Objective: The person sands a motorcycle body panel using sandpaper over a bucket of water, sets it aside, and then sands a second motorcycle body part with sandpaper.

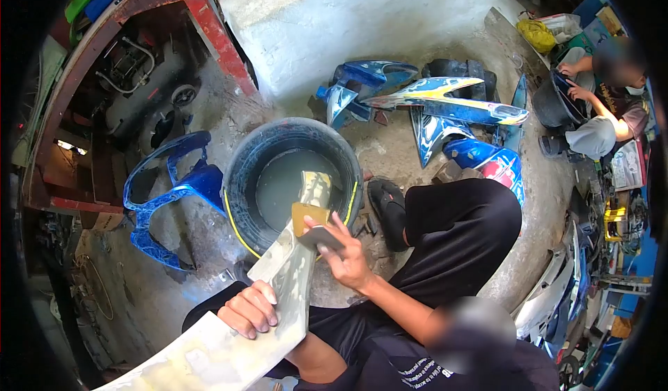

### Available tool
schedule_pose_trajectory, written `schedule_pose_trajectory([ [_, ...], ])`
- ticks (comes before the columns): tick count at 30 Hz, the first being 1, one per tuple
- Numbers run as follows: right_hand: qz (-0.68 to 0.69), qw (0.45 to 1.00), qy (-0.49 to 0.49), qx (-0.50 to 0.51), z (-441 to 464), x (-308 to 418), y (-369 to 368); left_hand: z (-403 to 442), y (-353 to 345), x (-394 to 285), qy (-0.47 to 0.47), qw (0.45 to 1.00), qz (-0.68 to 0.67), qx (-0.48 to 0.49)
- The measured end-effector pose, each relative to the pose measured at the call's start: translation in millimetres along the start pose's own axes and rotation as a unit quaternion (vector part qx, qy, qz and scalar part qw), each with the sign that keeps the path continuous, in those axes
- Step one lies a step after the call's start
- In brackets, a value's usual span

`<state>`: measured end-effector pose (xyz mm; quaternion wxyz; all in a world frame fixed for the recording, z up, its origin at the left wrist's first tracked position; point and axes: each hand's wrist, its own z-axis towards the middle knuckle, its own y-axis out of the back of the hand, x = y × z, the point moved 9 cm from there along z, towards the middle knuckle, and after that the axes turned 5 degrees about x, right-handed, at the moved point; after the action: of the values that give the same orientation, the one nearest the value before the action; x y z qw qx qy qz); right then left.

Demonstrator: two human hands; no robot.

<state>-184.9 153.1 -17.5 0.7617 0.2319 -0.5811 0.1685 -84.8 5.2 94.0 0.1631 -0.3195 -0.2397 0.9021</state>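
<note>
Workspace with two bare hands at work over a bucket, seen from above. At far left, a red-edged frame (221, 50) stands over dark machinery parts. Below it, a glossy blue openwork fairing (200, 182) lies on the concrete floor (149, 307), close to the bucket. The left hand (247, 311) is closed over the edge of a long pale panel (289, 300), its fingers curled across the upper face. The panel, mottled cream and grey-green, slants from the lower left corner up to the centre, its narrow end above the mouth of a black bucket (236, 161) with a yellow handle and cloudy liquid inside. Right of the left hand, the right hand (348, 259) pinches a grey sheet (321, 236) between thumb and fingers, against the panel's narrow part; a tan piece (309, 217) lies on the panel just beside the fingertips. Behind, a pale curved wall (362, 18) rises. Further right, blue, white and yellow painted body parts (452, 105) lie grouped on the floor, beyond a bent knee (466, 217) in black trousers. At far right, another person (605, 105) sits with both hands at a dark tub (553, 102).
</note>
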Motion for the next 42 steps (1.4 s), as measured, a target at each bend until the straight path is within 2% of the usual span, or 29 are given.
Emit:
schedule_pose_trajectory([
  [4, -0.020, 0.994, -0.069, -0.077, 4.8, -34.8, 17.2, 1.2, -1.0, -4.4, -0.003, 1.000, -0.008, -0.017],
  [6, -0.015, 0.997, -0.030, -0.074, 6.2, -5.5, 12.0, 1.5, -4.8, -8.8, -0.005, 1.000, -0.011, -0.012],
  [8, -0.013, 0.997, 0.007, -0.071, 4.2, -0.9, 11.3, -1.5, -1.6, -13.8, -0.021, 0.997, -0.007, -0.076],
  [10, 0.029, 0.993, -0.090, -0.076, 3.6, -39.9, 12.0, -2.1, 2.7, -14.5, -0.018, 0.998, -0.006, -0.063],
  [12, 0.056, 0.989, -0.112, -0.075, 3.4, -31.7, 11.0, -0.4, -1.0, -13.5, -0.003, 1.000, -0.003, 0.002],
  [14, -0.063, 0.996, 0.049, -0.037, 2.1, 14.8, 5.2, -4.9, 6.1, -15.1, -0.006, 1.000, -0.003, -0.023],
  [16, -0.076, 0.995, 0.048, -0.049, 3.3, 4.2, 6.3, -7.5, 10.3, -14.4, -0.014, 0.999, -0.004, -0.046],
  [18, 0.017, 0.990, -0.104, -0.090, 2.7, -47.3, 13.6, -0.3, 0.2, -7.3, 0.010, 1.000, 0.003, -0.010],
  [19, 0.020, 0.983, -0.140, -0.117, -3.4, -65.8, 20.6, 0.7, -1.0, -7.5, 0.010, 1.000, 0.003, -0.010],
  [22, 0.021, 0.981, -0.136, -0.137, 14.2, -49.0, 36.9, -0.7, -4.5, -7.7, -0.004, 1.000, -0.004, -0.014],
  [26, -0.029, 0.990, -0.130, -0.042, 35.2, -45.0, 31.1, 0.1, -5.9, -9.0, -0.010, 0.999, -0.009, -0.030],
  [30, 0.006, 0.992, -0.115, -0.051, 19.6, -16.3, 19.1, 2.6, -2.2, -12.3, -0.015, 1.000, 0.000, -0.012],
  [32, -0.022, 0.999, -0.006, -0.047, 16.7, 10.4, 17.6, 0.5, -1.1, -11.9, -0.015, 0.999, 0.002, -0.033],
  [33, -0.050, 0.996, -0.050, -0.051, 12.6, -14.0, 21.6, -0.6, 0.4, -10.8, -0.013, 0.999, 0.000, -0.053],
  [34, -0.042, 0.985, -0.166, -0.015, 10.1, -54.4, 22.8, -1.4, 0.6, -10.7, -0.012, 0.998, -0.002, -0.053],
  [36, 0.009, 0.979, -0.200, -0.037, 19.4, -52.0, 28.2, 1.6, -8.3, -11.6, -0.013, 1.000, -0.009, 0.007],
  [37, 0.011, 0.979, -0.200, -0.039, 18.5, -41.9, 23.6, 2.4, -7.9, -11.2, -0.011, 1.000, -0.009, 0.009],
  [39, -0.003, 0.996, -0.045, -0.076, 18.5, 3.1, 20.9, 2.2, -5.7, -8.7, -0.002, 1.000, 0.000, -0.006],
  [42, -0.032, 0.992, -0.021, -0.124, 14.8, -1.0, 38.0, -1.1, 0.1, -7.9, -0.006, 0.999, -0.002, -0.047],
])
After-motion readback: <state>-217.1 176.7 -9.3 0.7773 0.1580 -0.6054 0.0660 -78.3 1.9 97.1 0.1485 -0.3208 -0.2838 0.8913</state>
